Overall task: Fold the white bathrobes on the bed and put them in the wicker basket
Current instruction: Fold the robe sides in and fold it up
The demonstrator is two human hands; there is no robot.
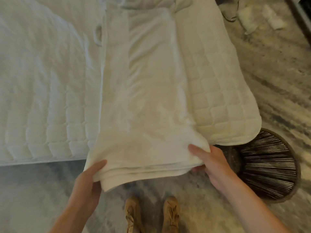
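A white bathrobe (144, 91) lies lengthwise on the bed, folded into a long narrow strip, its near end hanging over the bed's front edge. My left hand (89, 180) grips the near left corner of that end, thumb on top. My right hand (208, 158) holds the near right corner, thumb on top and fingers underneath. The dark wicker basket (269, 167) stands on the floor to the right, just past the bed's corner, and I see nothing inside it.
The quilted white bed (42, 98) fills the left and centre. More rumpled white fabric (148, 2) lies at the robe's far end. White cloth items (262, 17) lie on the mottled carpet at the upper right. My tan shoes (151, 214) stand below the robe.
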